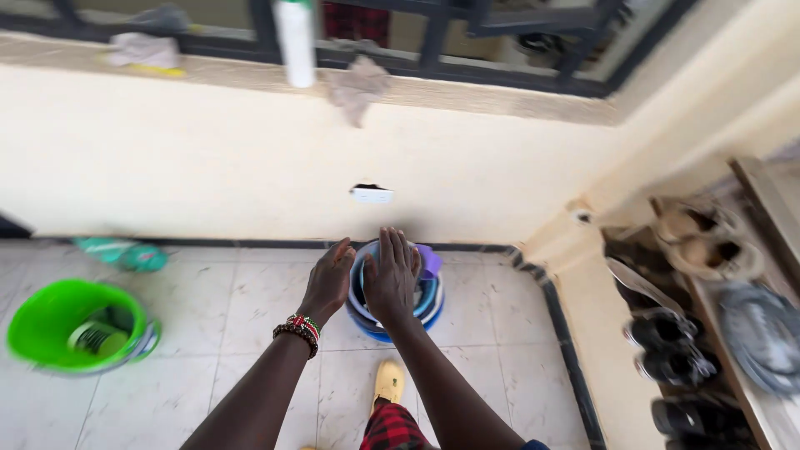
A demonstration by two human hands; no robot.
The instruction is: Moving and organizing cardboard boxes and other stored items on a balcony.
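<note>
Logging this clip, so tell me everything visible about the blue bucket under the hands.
The blue bucket is round, looks plastic, and stands upright on the pale tiled floor near the cream wall. Its rim shows several rings, as if buckets are nested, with a purple piece at the right edge. The right hand lies spread over its opening; the left hand is at its left rim. What is inside is hidden.

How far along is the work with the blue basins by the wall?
Done: basins sit nested in one stack on the tiled floor. In hand: right hand rests over the stack, left hand beside it, neither gripping. Left: green bucket stands apart, untouched.
</note>
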